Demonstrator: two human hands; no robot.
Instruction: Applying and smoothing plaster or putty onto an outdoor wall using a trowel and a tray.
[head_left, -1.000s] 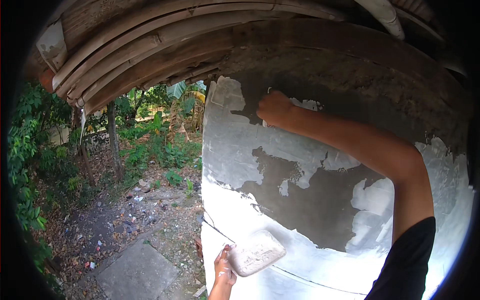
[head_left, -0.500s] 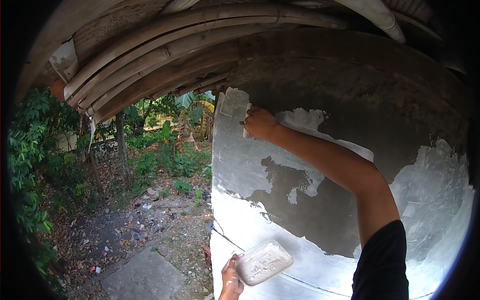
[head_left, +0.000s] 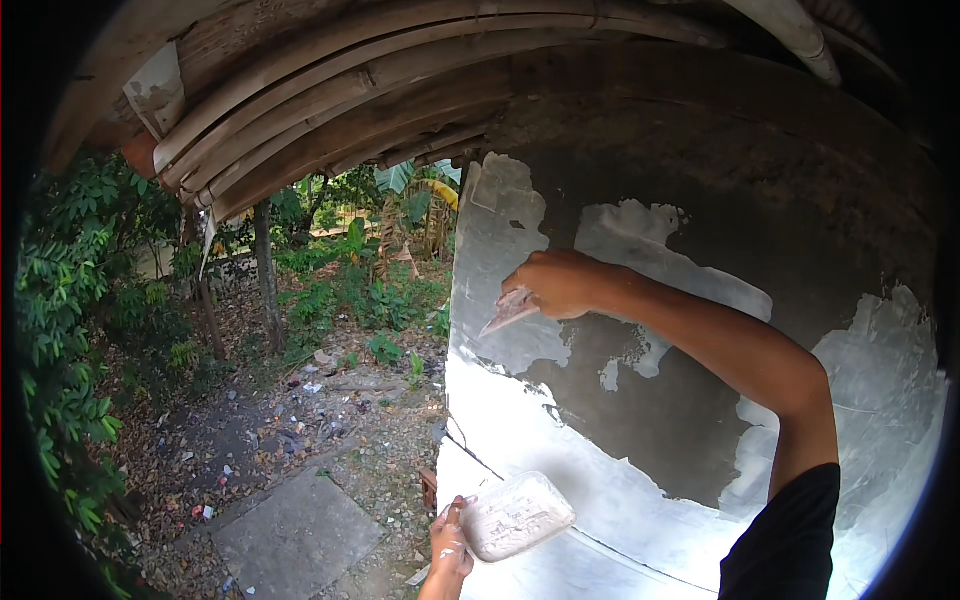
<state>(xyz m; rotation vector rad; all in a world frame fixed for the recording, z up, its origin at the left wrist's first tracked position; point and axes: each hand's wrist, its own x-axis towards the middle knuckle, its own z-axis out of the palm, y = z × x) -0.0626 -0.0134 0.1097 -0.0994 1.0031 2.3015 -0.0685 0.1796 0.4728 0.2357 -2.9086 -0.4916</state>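
My right hand (head_left: 555, 283) grips a flat putty scraper (head_left: 508, 310) against the upper left part of the wall (head_left: 650, 430), which has uneven patches of white and pale grey filler over dark grey render. Low in the view, my left hand (head_left: 450, 535) holds a white, shallow rectangular tray (head_left: 515, 515) with white paste smeared in it. White smears mark the fingers of that hand.
Bamboo poles and timber beams (head_left: 400, 70) form a roof overhang above. Left of the wall's edge lie a dirt yard with leaves and litter, a concrete slab (head_left: 295, 530), trees and broad-leaved plants (head_left: 70, 330).
My right hand has moved down along the wall from near its upper left, and the scraper is now tilted down-left. My left hand still holds the tray. The view has shifted slightly.
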